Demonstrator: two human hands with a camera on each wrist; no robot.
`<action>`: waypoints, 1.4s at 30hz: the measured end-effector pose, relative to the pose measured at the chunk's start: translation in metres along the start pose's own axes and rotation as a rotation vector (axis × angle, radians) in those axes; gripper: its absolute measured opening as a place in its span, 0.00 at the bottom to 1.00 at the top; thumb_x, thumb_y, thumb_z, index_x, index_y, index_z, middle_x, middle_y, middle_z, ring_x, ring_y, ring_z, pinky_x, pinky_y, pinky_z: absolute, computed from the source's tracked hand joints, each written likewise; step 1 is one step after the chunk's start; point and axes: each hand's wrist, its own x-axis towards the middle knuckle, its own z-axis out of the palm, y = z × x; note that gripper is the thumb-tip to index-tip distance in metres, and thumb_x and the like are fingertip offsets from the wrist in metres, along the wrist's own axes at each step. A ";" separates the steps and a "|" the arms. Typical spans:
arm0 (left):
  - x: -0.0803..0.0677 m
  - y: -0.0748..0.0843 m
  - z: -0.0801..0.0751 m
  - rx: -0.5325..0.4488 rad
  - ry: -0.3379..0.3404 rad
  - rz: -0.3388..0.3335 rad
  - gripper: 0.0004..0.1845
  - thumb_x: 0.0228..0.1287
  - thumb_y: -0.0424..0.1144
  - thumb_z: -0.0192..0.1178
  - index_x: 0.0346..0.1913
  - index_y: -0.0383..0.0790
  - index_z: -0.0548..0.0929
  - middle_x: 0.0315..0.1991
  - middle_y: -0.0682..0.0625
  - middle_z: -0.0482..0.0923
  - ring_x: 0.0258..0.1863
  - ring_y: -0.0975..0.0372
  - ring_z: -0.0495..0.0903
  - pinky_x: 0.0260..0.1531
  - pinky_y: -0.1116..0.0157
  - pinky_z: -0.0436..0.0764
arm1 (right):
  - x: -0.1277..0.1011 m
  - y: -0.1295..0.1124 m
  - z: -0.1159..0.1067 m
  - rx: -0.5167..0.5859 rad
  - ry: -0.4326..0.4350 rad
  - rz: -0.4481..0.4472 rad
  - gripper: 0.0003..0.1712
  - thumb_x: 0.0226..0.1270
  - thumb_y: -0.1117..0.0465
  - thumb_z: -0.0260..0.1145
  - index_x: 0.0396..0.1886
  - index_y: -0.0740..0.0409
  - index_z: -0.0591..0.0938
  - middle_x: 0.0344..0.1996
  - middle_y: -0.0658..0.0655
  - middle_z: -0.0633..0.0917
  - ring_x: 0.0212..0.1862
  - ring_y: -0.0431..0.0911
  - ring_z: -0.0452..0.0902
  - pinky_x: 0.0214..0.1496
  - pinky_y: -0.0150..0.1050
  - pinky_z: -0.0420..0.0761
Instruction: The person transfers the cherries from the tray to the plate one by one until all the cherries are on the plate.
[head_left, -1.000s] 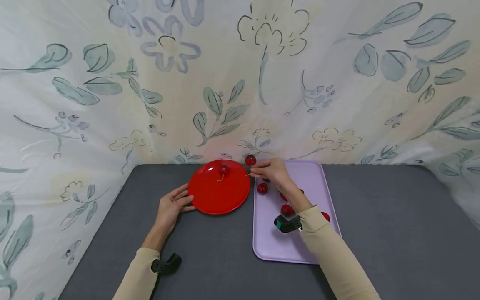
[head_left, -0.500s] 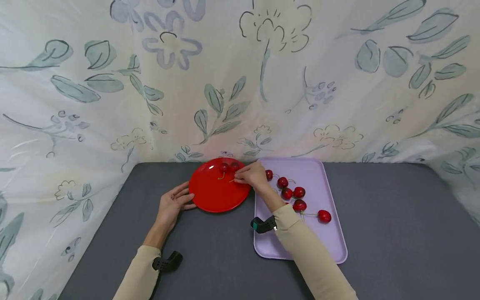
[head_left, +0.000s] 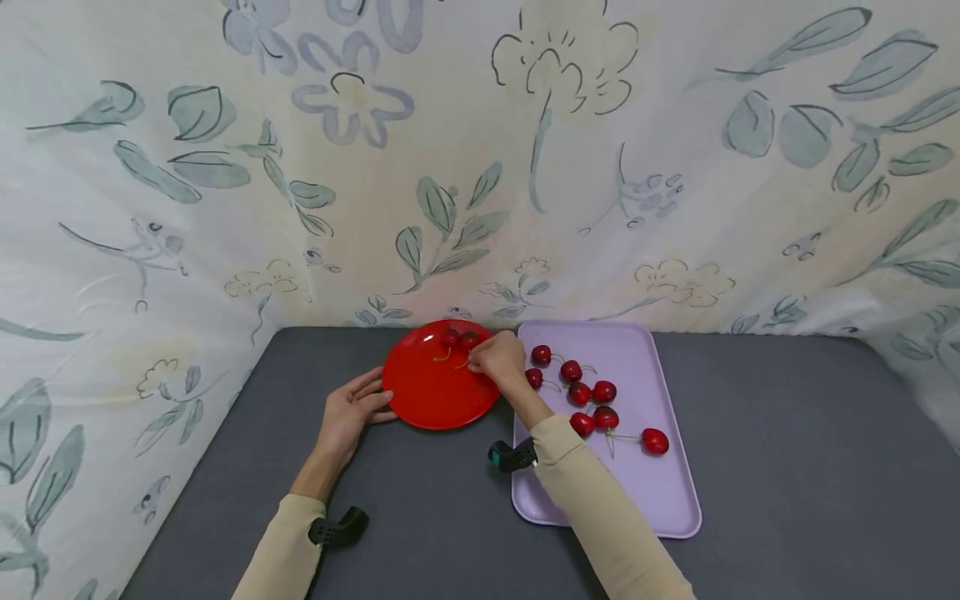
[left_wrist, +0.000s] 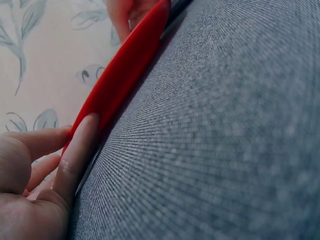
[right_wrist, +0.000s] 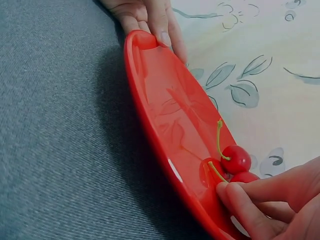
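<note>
A red plate (head_left: 435,396) lies on the grey tabletop with two red cherries at its far edge. My right hand (head_left: 480,363) reaches over the plate's right side and pinches the stem of the right-hand cherry (head_left: 469,340), which rests beside the other cherry (head_left: 448,337). The right wrist view shows my fingertips (right_wrist: 226,189) closed on the yellow-green stem, with the cherry (right_wrist: 246,177) touching the plate (right_wrist: 165,115). My left hand (head_left: 375,404) lies flat on the table, its straight fingers (left_wrist: 77,152) against the plate's rim (left_wrist: 125,70).
A lilac tray (head_left: 645,492) sits right of the plate and holds several loose cherries (head_left: 579,393) with stems. A floral cloth (head_left: 480,167) hangs as a backdrop behind and to both sides. The grey tabletop (head_left: 787,467) stretches to the right.
My right hand has carried a cherry by its stem from over the tray's far left corner to the plate and set it beside the first cherry. The left hand has stayed put.
</note>
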 end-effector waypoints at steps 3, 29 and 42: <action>0.000 -0.001 0.001 -0.006 0.003 0.003 0.30 0.68 0.31 0.61 0.71 0.35 0.66 0.62 0.34 0.72 0.43 0.62 0.85 0.41 0.60 0.86 | 0.000 0.000 0.000 0.011 0.000 0.012 0.08 0.62 0.69 0.69 0.35 0.73 0.88 0.30 0.65 0.88 0.26 0.47 0.86 0.28 0.28 0.83; 0.001 0.001 0.002 -0.007 0.017 -0.008 0.31 0.67 0.31 0.61 0.71 0.35 0.66 0.62 0.34 0.72 0.44 0.62 0.85 0.41 0.60 0.86 | -0.003 -0.017 -0.023 -0.061 -0.176 -0.083 0.10 0.63 0.67 0.70 0.39 0.72 0.87 0.32 0.64 0.88 0.29 0.49 0.87 0.33 0.34 0.86; -0.001 -0.002 0.002 -0.023 0.031 -0.012 0.29 0.67 0.30 0.61 0.70 0.35 0.67 0.60 0.35 0.74 0.43 0.61 0.85 0.40 0.60 0.87 | 0.010 -0.019 -0.105 -0.355 -0.194 -0.414 0.13 0.63 0.67 0.69 0.46 0.70 0.86 0.40 0.64 0.88 0.37 0.53 0.86 0.40 0.42 0.87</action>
